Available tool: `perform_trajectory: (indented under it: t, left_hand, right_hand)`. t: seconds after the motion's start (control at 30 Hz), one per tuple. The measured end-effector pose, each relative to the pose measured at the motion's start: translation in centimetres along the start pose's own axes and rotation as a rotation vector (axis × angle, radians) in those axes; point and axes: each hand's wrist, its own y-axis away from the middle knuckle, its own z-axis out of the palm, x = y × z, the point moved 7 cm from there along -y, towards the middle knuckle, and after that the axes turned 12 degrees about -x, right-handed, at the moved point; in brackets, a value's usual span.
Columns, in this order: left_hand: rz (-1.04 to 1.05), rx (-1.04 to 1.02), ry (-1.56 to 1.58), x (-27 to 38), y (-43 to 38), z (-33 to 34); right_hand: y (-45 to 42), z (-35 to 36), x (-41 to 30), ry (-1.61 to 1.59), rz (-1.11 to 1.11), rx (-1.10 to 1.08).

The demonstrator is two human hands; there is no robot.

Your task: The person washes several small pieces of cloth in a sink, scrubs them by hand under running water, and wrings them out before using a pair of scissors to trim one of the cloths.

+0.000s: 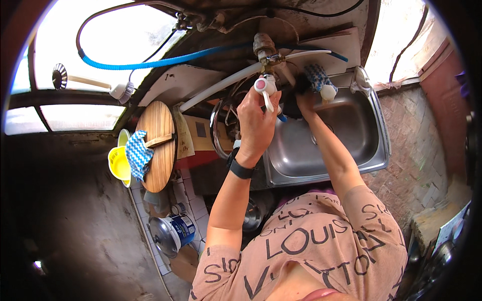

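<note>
My left hand [258, 122], with a black band at the wrist, is closed around a white plastic tap [266, 87] that has a reddish cap and a small lever. The tap hangs below a brass valve [269, 66] on a pipe. My right hand [305, 102] reaches to the back left of a stainless steel sink [292, 160]. Its fingers are at a dark, blurred thing [301, 83], possibly a black scrubber; whether they grip it is unclear. Beside that hand are a blue-and-white patterned cloth [318, 75] and a pale round-ended object [328, 93].
A blue corrugated hose [169, 62] and a white pipe [222, 86] run behind the tap. To the left stand a round wooden lid [162, 165], a blue-and-white cloth [138, 154] and a yellow bowl [119, 165]. A lidded bucket [175, 233] is lower down. A grey cloth [360, 79] hangs over the sink's corner.
</note>
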Motion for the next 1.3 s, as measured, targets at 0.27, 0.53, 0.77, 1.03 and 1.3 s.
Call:
perform_trajectory:
  t: [0.27,0.53,0.77,1.03,1.3]
  left_hand:
    - [0.102,0.058,-0.038,-1.1,1.1,-1.0]
    - [0.240,0.019,-0.124,-0.5,0.7,-1.1]
    - [-0.015,-0.029,0.210,-7.6,7.1,0.1]
    - [-0.250,0.064,1.178,-13.2,12.5,4.6]
    - [-0.085,0.557,0.792,-10.8,10.2,-3.2]
  right_hand:
    - [17.3,-13.4,-6.6,-1.521,-0.394,-0.300]
    - [21.8,-26.5,-16.1,-0.700,-0.998,0.196]
    - [23.5,-22.8,-9.7,-0.966,-0.587,-0.048]
    - [28.0,-12.4,-12.7,-0.516,-0.566,-0.665]
    - [27.9,-16.3,-11.3,-0.676,-0.550,-0.229]
